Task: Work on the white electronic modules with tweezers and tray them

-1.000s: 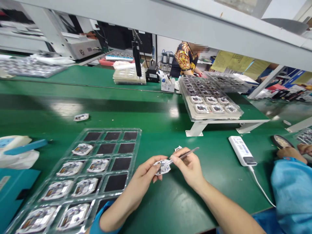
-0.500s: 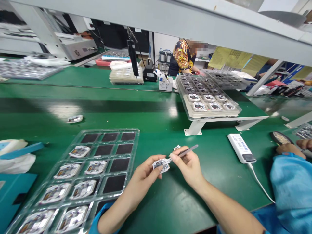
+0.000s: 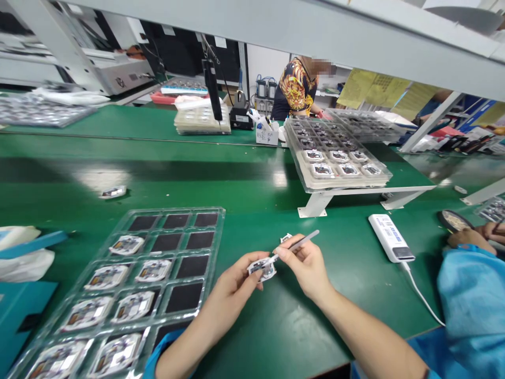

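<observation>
My left hand (image 3: 239, 281) is closed on a small white-framed electronic module (image 3: 263, 269), with the thumb across its top face. My right hand (image 3: 303, 263) pinches a thin grey stick-like tool, perhaps tweezers (image 3: 306, 240), whose near end meets the module's upper right edge. Just behind my right fingers lies a small white part (image 3: 286, 238) on the green bench, partly hidden. To the left of my hands is a clear plastic tray (image 3: 216, 247); several similar modules (image 3: 127, 245) sit in its pockets, and other pockets show dark pads.
A loose module (image 3: 113, 192) lies beyond the tray. Stacked trays of modules (image 3: 339, 181) rest on a low green stand (image 3: 410, 181). On the right are a white cabled device (image 3: 390, 239) and a co-worker's blue sleeve (image 3: 469, 295). Another person (image 3: 295, 89) works behind the bench.
The view has shifted slightly. Both hands keep nearly the same place, and the tool has tilted a little against the module.
</observation>
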Tool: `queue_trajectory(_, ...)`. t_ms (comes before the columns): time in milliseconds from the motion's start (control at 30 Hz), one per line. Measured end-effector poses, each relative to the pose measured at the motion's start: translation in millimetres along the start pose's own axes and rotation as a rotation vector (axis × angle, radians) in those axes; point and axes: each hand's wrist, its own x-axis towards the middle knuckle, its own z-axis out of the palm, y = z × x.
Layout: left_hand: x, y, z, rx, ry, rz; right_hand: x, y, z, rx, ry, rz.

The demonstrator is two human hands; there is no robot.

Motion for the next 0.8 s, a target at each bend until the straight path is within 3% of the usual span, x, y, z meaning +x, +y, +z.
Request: queue_trajectory(800, -0.7, 4.9, 0.0, 0.027, 0.018, 0.032, -1.3, -0.4, -1.1, -0.043, -0.039, -0.014)
